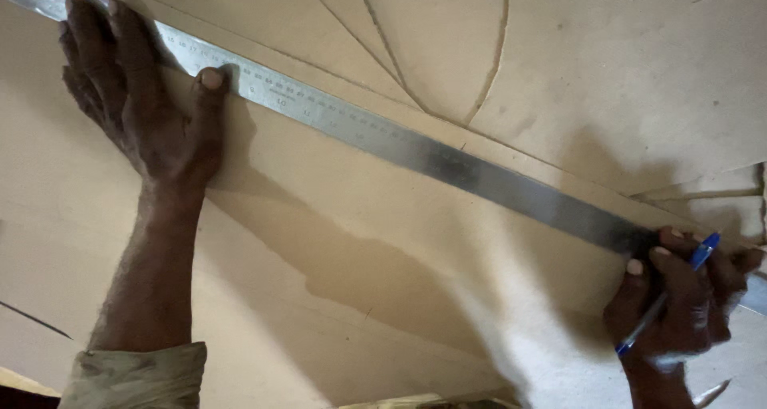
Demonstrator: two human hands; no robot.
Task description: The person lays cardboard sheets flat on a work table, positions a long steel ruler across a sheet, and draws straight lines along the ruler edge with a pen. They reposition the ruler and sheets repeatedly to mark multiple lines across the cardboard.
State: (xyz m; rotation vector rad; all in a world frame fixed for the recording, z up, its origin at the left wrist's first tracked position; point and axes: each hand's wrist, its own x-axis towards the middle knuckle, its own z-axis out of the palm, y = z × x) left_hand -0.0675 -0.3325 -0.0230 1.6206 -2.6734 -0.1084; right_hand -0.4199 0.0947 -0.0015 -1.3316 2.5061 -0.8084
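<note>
The light is warm and quite dim. Soft dark shadows fall below the left hand point(148, 109) and its arm. The steel ruler point(415, 149) shows mild glare; the picture is slightly blurred.

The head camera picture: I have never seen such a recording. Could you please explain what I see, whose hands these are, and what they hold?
The one picture comes from a camera worn on a person's head, looking down at their own bare hands. There is no machine. The left hand presses flat on one end of a long metal ruler. The right hand rests at the ruler's other end and holds a blue pen. The ruler lies slantwise on a pale brown board, which already carries thin straight and curved lines.
</note>
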